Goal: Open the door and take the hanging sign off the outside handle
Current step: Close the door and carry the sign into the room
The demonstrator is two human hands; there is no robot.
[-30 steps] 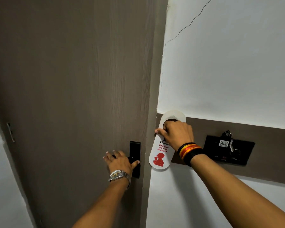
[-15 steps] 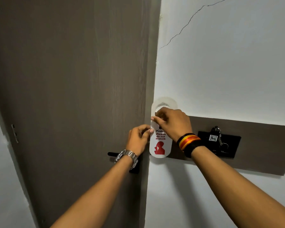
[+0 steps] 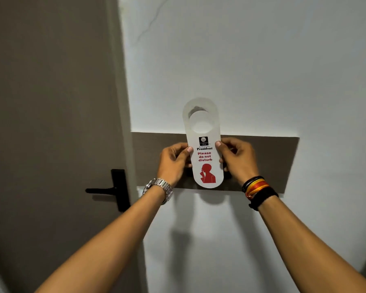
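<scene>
The white hanging sign [image 3: 205, 144], printed "Please do not disturb" in red with a red figure below, is held upright in front of the white wall. My left hand [image 3: 173, 161] pinches its left edge and my right hand [image 3: 237, 159] pinches its right edge. The round hole at the sign's top hangs on nothing. The brown door [image 3: 51, 123] fills the left side, with its black lever handle [image 3: 106, 190] and black plate below and left of my left hand. The outside handle is hidden.
A brown band [image 3: 283, 161] runs across the white wall [image 3: 262, 70] behind my hands. A thin crack shows in the wall near the top. The pale door edge [image 3: 118, 81] separates door from wall.
The sign has come away from the door edge to the middle of the view. My left hand now grips its left edge, my right hand its right edge. The black wall switch panel is hidden.
</scene>
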